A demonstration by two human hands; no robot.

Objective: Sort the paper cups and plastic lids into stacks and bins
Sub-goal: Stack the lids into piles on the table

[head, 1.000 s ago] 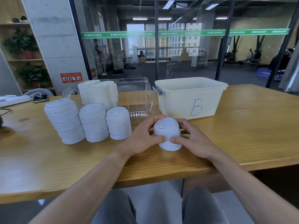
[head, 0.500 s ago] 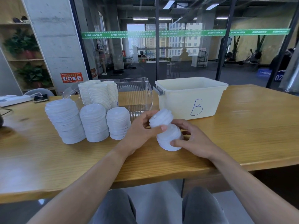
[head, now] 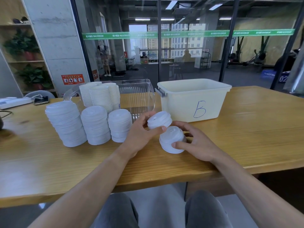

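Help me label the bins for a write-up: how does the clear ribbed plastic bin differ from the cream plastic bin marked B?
The clear ribbed plastic bin is see-through with ridged walls; the cream plastic bin marked B is opaque and smooth. The cream bin carries a handwritten blue B and a grey side latch; no mark shows on the clear one. The clear bin stands behind the stacks of white lids; the cream one stands to its right. Both are open-topped on the wooden table.

Lid stacks (head: 95,125) block left; bin B (head: 192,101) behind
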